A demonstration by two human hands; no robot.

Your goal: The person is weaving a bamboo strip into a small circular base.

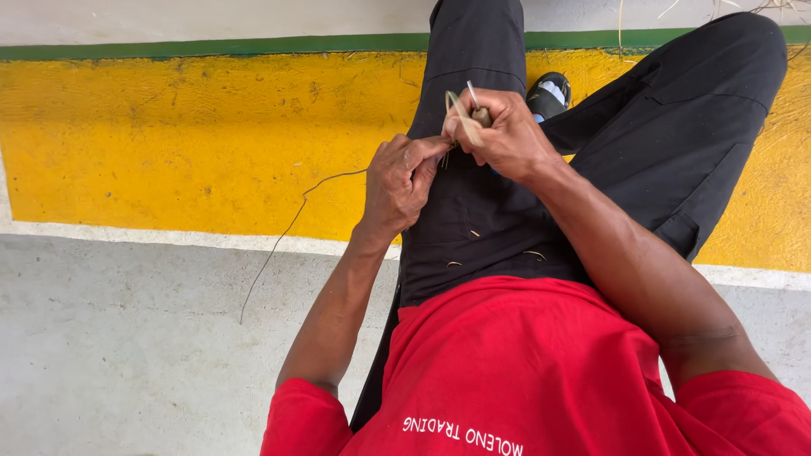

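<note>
You're mid-strip, I judge: your right hand clamps a small blade at upper centre, your left hand pinches a thin fibre trailing left over the floor. Next, keep the pull steady.

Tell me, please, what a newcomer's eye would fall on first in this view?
Most likely the two hands meeting at centre: the right hand grips a small tool with a thin metal tip, and the left hand pinches a thin fibre strand that trails down to the left over the floor. Behind them runs a broad yellow painted band, and a red shirt fills the bottom of the view.
</note>
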